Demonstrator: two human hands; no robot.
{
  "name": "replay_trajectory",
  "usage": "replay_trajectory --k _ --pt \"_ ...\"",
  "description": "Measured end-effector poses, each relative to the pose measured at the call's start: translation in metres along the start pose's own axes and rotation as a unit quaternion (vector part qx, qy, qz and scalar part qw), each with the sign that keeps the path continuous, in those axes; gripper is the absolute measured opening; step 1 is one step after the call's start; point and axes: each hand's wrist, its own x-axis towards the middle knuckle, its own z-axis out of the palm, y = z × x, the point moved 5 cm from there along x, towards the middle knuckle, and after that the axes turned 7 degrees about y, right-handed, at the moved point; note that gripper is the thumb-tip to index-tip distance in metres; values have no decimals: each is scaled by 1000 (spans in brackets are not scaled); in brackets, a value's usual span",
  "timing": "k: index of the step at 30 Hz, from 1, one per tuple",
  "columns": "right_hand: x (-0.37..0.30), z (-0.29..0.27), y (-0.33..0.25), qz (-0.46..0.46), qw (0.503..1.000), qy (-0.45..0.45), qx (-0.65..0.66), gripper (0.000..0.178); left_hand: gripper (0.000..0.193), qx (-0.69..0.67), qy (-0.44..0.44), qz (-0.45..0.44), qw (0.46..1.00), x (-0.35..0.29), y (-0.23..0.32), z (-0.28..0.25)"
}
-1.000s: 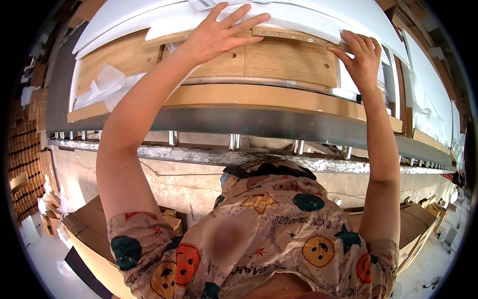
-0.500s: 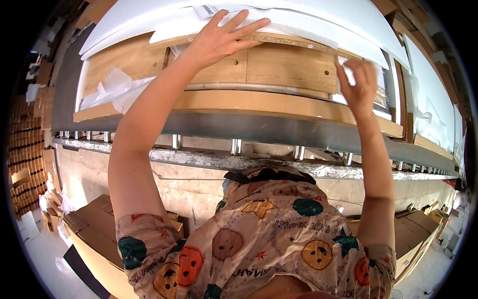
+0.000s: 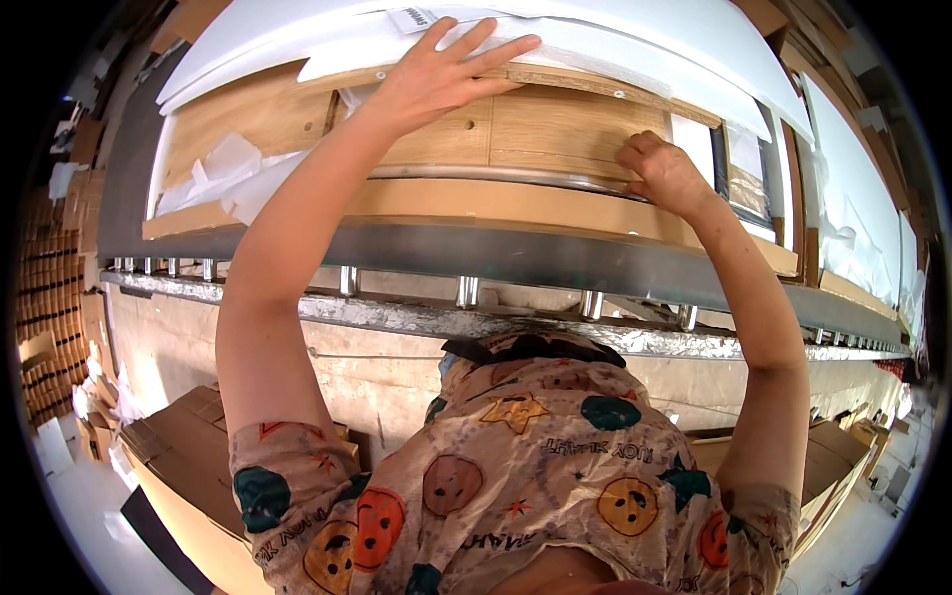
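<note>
My left hand [image 3: 443,81] is open, its fingers spread over the edge of an upper wooden board [image 3: 565,83] and the white foam sheet [image 3: 595,59] covering it. Below that board, light wood panels [image 3: 565,129] with small round holes lie in a long cardboard carton [image 3: 496,203]. At the right end of these panels is my right hand [image 3: 666,177], its fingers curled in and closed. The fingertips meet the panel near the carton's front wall; whether they pinch anything there is hidden.
Crumpled white wrapping [image 3: 233,178] fills the carton's left part. The carton rests on a dark conveyor belt [image 3: 416,248] with metal rollers [image 3: 468,292] along a worn rail [image 3: 416,314]. Another foam-wrapped carton [image 3: 858,188] is at right. Brown boxes [image 3: 188,436] stand near my left side.
My right hand has moved left and slightly down, from beyond the panel's end onto it. More of the white piece beside the panel now shows. My left hand stays in place.
</note>
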Motion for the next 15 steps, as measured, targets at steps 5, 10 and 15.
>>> replay_trajectory --k 5,10,15 --pt "5 8 -6 -39 995 -45 -85 26 31 22 -4 9 1000 -2 -2 4" --pt "10 -15 -7 -34 995 17 -87 30 33 -9 -26 3 1000 -5 -1 7" --pt "-2 -30 -11 -9 989 108 -97 27 32 2 -18 9 1000 -2 1 7"
